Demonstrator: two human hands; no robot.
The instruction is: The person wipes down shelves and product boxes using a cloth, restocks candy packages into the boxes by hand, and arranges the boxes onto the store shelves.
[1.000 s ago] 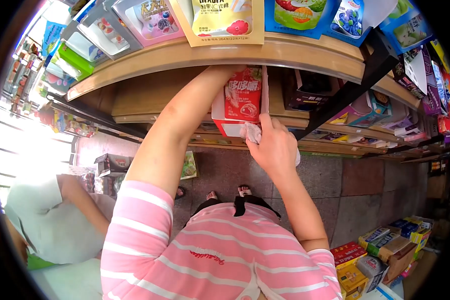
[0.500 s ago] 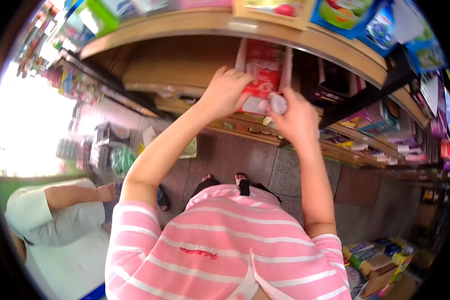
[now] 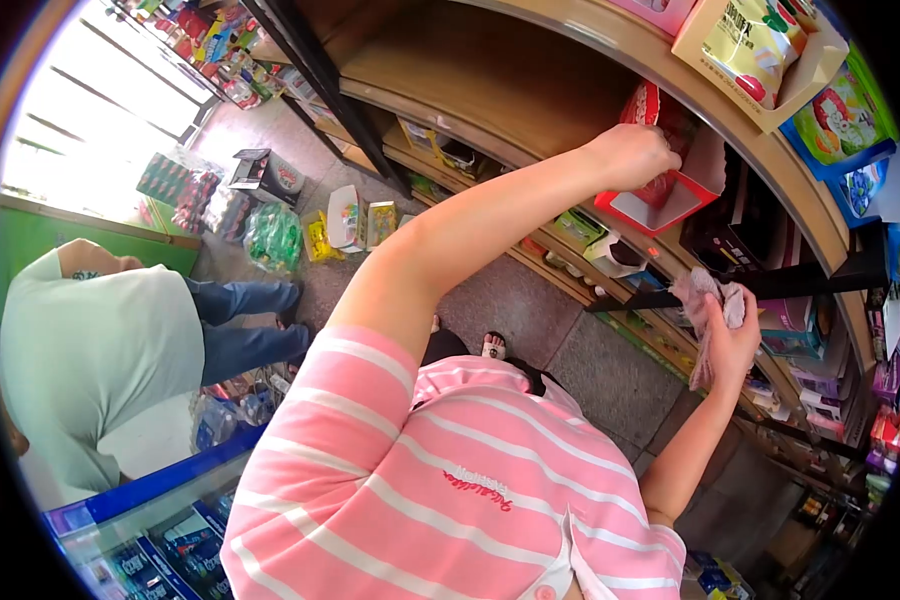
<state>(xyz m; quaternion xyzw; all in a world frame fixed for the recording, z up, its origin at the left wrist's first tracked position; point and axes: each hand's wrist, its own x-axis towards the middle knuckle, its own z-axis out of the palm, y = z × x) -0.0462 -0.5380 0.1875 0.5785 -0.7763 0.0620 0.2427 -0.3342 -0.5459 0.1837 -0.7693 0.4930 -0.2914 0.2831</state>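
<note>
My left hand [image 3: 638, 158] is over an open red-and-white cardboard box [image 3: 653, 215] at the shelf's front edge. Its fingers are curled in at the box's opening, against the red packets [image 3: 678, 125] inside; what they grip is hidden. Lower right, away from the box, my right hand [image 3: 732, 335] is closed around a crumpled greyish-pink cloth [image 3: 705, 300], part of which dangles below the fingers.
The wooden shelf [image 3: 490, 75] has dark metal posts. Snack bags in a display box [image 3: 750, 50] stand on the shelf above. At left, a person in a pale green shirt [image 3: 100, 340] bends near a blue-edged glass counter [image 3: 150, 505]. Bagged goods [image 3: 273, 238] lie on the floor.
My view has turned, so shelf and box appear further right. The box now sits tilted with its front outward. My right hand has moved away from the box with the cloth, which hangs looser.
</note>
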